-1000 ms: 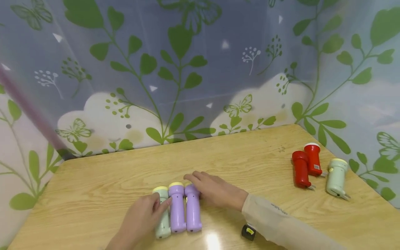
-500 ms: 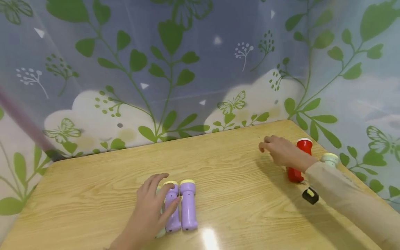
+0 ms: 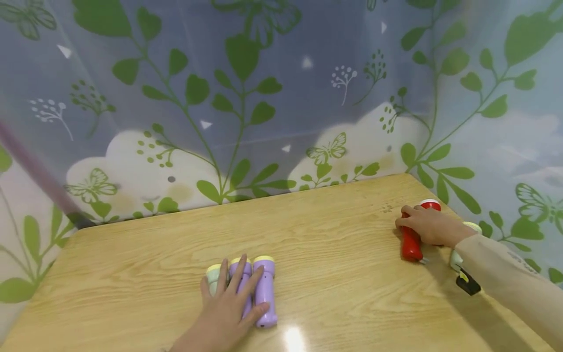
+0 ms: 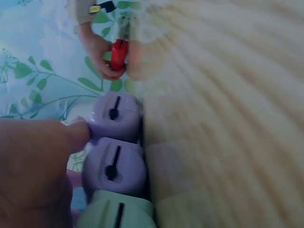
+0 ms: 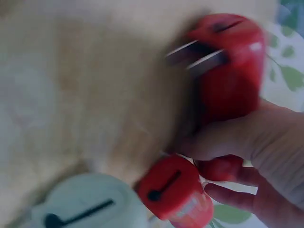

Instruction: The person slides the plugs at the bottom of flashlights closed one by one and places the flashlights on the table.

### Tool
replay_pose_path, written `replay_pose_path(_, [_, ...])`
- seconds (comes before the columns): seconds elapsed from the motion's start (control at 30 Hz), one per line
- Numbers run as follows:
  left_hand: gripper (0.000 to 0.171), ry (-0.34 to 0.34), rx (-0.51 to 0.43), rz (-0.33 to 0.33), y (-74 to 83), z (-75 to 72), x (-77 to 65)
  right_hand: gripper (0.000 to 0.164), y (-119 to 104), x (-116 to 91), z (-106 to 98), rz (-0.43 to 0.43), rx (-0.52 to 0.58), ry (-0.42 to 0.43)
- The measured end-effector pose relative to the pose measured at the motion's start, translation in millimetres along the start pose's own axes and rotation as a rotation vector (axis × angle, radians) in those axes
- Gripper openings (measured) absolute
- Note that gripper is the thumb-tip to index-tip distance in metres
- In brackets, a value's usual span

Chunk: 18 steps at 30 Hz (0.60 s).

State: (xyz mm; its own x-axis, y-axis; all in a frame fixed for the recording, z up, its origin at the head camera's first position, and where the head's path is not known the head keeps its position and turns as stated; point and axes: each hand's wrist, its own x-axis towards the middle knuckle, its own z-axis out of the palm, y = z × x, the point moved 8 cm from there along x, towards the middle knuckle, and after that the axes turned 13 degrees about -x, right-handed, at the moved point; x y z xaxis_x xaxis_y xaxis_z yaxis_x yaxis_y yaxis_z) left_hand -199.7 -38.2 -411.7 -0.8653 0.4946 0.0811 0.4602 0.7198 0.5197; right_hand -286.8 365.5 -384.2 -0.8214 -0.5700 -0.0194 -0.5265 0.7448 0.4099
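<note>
The left hand point(image 3: 226, 308) lies, fingers spread, over two glossy purple flashlights point(image 3: 266, 299) and a pale-green one point(image 3: 213, 276), near left; the right hand point(image 3: 428, 226) grips a smooth, cylindrical red flashlight point(image 3: 411, 244), far right, on the wood-grained tabletop point(image 3: 338, 278). Leaf-printed backdrop point(image 3: 272, 112) beyond.

Glossy plastic sheathes purple flashlights point(image 3: 266, 288) and a red flashlight point(image 5: 232, 90) with metal prongs point(image 5: 206, 61); the smooth wood-grain desk point(image 3: 334, 254) shines.
</note>
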Motion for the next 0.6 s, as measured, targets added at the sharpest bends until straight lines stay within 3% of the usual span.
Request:
replay_pose_path(0.17, [0.069,-0.011,-0.004,-0.019,3.2,-0.2,0.8,0.040,-8,-2,6,-0.002,-0.030,0.071])
replay_pose_path(0.4, [0.068,-0.042,-0.002,-0.033,6.4,-0.4,2.2,0.033,-10,-1,6,0.026,0.052,0.151])
replay_pose_path(0.5, [0.065,-0.015,0.008,0.004,12.5,-7.3,4.9,0.036,-15,4,-1,0.027,0.086,0.202])
replay_pose_path(0.6, [0.058,0.073,0.029,0.093,27.3,-21.2,9.8,0.041,-26,11,-16,0.028,0.097,0.248])
